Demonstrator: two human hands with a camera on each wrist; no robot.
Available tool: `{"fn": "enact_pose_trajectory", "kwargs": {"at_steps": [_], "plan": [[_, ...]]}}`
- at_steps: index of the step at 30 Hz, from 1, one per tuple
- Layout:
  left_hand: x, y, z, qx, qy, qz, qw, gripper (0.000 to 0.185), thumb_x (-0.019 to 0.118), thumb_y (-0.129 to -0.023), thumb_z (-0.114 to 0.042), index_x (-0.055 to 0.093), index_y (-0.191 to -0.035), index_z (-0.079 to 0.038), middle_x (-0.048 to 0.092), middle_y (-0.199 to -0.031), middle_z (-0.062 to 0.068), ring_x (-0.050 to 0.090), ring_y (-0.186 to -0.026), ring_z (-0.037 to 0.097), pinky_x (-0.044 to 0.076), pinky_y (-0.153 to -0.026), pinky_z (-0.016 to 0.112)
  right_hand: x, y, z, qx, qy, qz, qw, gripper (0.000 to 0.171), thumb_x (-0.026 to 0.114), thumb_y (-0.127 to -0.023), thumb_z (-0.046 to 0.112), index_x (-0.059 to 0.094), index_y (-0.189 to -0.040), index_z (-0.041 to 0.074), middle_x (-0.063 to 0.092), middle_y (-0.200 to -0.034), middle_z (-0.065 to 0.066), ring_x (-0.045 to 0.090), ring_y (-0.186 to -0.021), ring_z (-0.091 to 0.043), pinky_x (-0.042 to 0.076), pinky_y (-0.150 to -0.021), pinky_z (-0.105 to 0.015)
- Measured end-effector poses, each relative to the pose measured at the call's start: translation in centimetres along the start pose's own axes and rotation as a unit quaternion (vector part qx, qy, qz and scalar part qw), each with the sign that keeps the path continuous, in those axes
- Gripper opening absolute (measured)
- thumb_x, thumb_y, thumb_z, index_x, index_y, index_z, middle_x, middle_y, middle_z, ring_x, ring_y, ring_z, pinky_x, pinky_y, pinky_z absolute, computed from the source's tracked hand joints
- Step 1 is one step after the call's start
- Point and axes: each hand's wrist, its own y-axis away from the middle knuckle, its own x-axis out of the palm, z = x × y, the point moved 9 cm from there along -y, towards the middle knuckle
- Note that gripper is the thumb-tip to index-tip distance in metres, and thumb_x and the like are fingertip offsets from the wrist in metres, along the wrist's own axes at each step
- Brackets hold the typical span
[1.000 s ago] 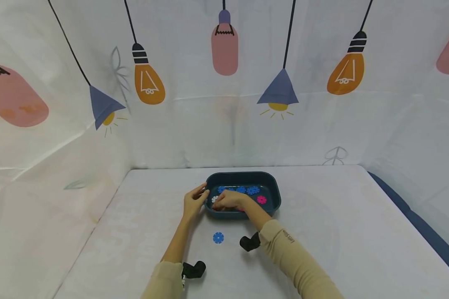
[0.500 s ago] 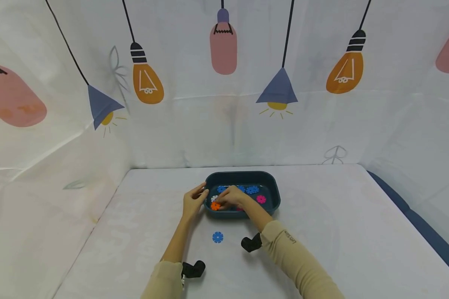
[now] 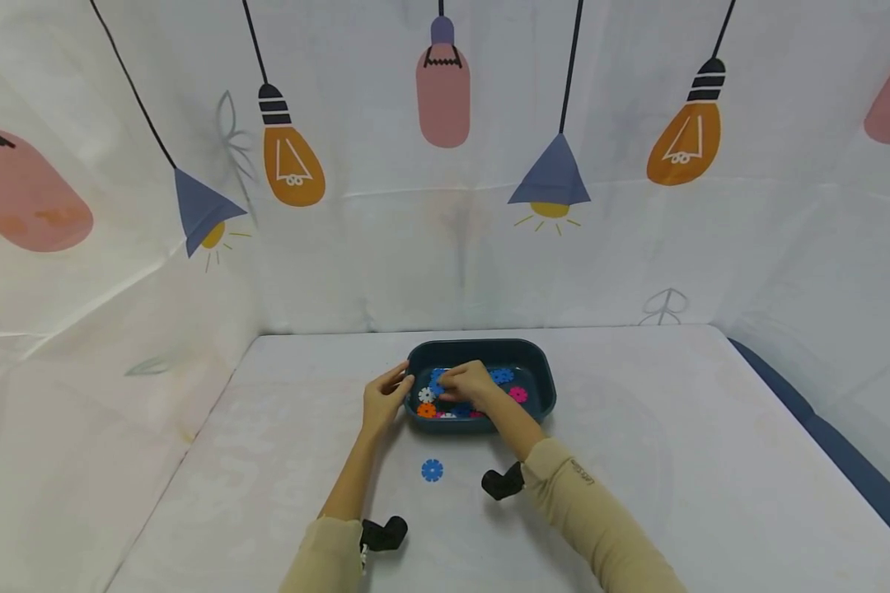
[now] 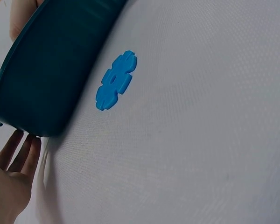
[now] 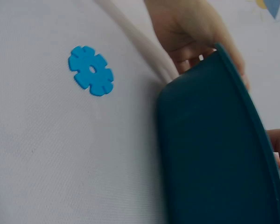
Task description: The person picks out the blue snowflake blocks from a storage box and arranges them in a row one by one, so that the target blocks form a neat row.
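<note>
A dark teal rectangular tray (image 3: 534, 350) stands on the white table, with flat flower-shaped plastic pieces in blue, white, orange and pink inside. My left hand (image 3: 382, 405) holds the tray's left end, fingers against the outer wall (image 4: 28, 156) and thumb over the rim. Inside the tray, my right hand (image 3: 469, 384) reaches down among the pieces with bent fingers; I cannot tell whether they pinch one. An orange piece (image 3: 426, 409) and a white piece (image 3: 426, 395) lie near the left end, a pink piece (image 3: 517, 394) to the right.
One blue flower piece (image 3: 432, 470) lies flat on the table in front of the tray. Black wrist mounts (image 3: 384, 534) stick out inward from both sleeves. A white curtain (image 3: 445, 247) with printed lamps hangs behind the table.
My right hand has moved slightly right and back inside the tray, uncovering the orange piece and other pieces near the front wall. My left hand has stayed at the tray's end.
</note>
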Motion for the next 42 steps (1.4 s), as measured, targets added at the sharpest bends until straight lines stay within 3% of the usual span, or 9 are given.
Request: {"fn": "enact_pose_trajectory", "kwargs": {"at_steps": [9,19,24,33,37,42], "plan": [[0.0,0.1,0.0,-0.007,-0.004,-0.004,1.0,0.034,0.064,-0.082,-0.022,0.062,-0.114,-0.01,0.06,-0.112,0.013,0.057,-0.094,0.026,0.051,-0.069,0.025,-1.6,1.6,0.7,-0.027,-0.045,0.032,0.998,0.024,0.058,-0.083,-0.001,0.06,-0.105,-0.009,0.06,-0.098,-0.02,0.065,-0.076,-0.023,0.05,-0.077,-0.035],[0.1,0.1,0.0,-0.009,-0.005,0.0,0.9999,0.036,0.063,-0.083,-0.025,0.061,-0.115,-0.01,0.059,-0.113,0.014,0.056,-0.095,0.027,0.051,-0.068,0.022,-3.9,6.3,1.7,-0.09,-0.045,0.049,0.994,0.03,0.063,-0.081,0.004,0.058,-0.104,-0.014,0.062,-0.092,-0.016,0.064,-0.078,-0.023,0.05,-0.076,-0.034],[0.1,0.1,0.1,-0.015,0.005,0.006,0.9999,0.038,0.062,-0.084,-0.024,0.059,-0.117,-0.008,0.057,-0.116,0.016,0.055,-0.096,0.028,0.05,-0.068,0.021,-4.4,8.2,0.8,-0.089,-0.048,0.064,0.993,0.031,0.066,-0.078,0.004,0.06,-0.102,-0.014,0.062,-0.093,-0.016,0.065,-0.075,-0.021,0.051,-0.072,-0.031],[0.0,0.2,0.3,-0.028,-0.012,-0.001,0.9995,0.037,0.062,-0.083,-0.028,0.06,-0.117,-0.012,0.059,-0.113,0.013,0.056,-0.094,0.024,0.051,-0.07,0.023,-2.9,10.4,-1.8,-0.106,-0.006,0.115,0.988,0.029,0.064,-0.079,0.002,0.059,-0.099,-0.017,0.066,-0.086,-0.016,0.065,-0.071,-0.018,0.051,-0.071,-0.03],[-0.1,0.3,-0.1,-0.033,0.0,0.001,0.9995,0.035,0.062,-0.083,-0.024,0.061,-0.116,-0.011,0.059,-0.113,0.015,0.055,-0.093,0.026,0.05,-0.069,0.022,-2.6,10.2,-3.2,-0.101,0.004,0.108,0.989,0.027,0.064,-0.078,0.0,0.059,-0.097,-0.018,0.066,-0.085,-0.018,0.065,-0.071,-0.018,0.052,-0.069,-0.029],[0.1,0.8,-1.5,-0.035,0.002,0.011,0.9993,0.035,0.06,-0.085,-0.016,0.058,-0.118,-0.004,0.057,-0.114,0.019,0.055,-0.094,0.03,0.049,-0.068,0.02,-2.9,9.7,-4.8,-0.084,0.015,0.061,0.994,0.026,0.065,-0.076,-0.003,0.06,-0.097,-0.017,0.065,-0.087,-0.021,0.065,-0.07,-0.02,0.052,-0.066,-0.03]]}}
